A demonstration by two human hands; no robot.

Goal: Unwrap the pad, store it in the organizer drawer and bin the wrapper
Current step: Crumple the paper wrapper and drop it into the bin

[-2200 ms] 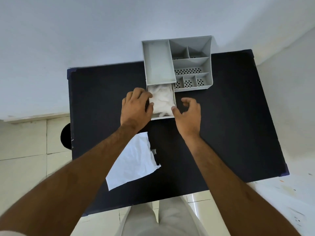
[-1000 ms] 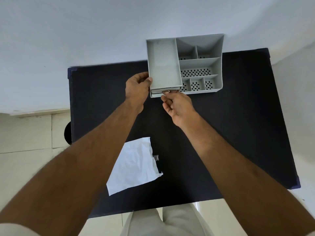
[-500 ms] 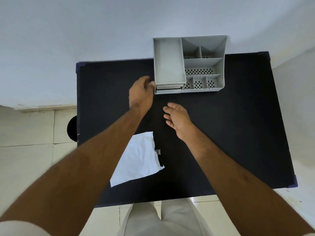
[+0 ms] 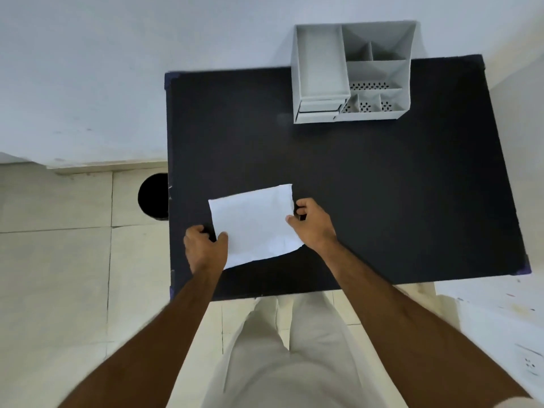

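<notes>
the white wrapper (image 4: 254, 225) lies flat near the table's (image 4: 382, 201) front edge. left hand (image 4: 206, 250) pinches its front-left corner in a narrow grip, right hand (image 4: 313, 223) pinches its right edge. the organizer (image 4: 350, 73) sits at the back edge, drawer (image 4: 319, 108) pushed in.

The worktop (image 4: 382, 201) is a dark rectangular surface standing against a pale wall, over a light tiled floor (image 4: 59, 290). A white paper wrapper (image 4: 253, 228) lies flat on its near left part, slightly creased and turned at an angle. A grey organizer (image 4: 350, 75) stands at the far edge, right of centre, its drawer (image 4: 319, 107) pushed in. On the floor, just beside the worktop's left edge, sits a round black bin (image 4: 154, 197).
</notes>
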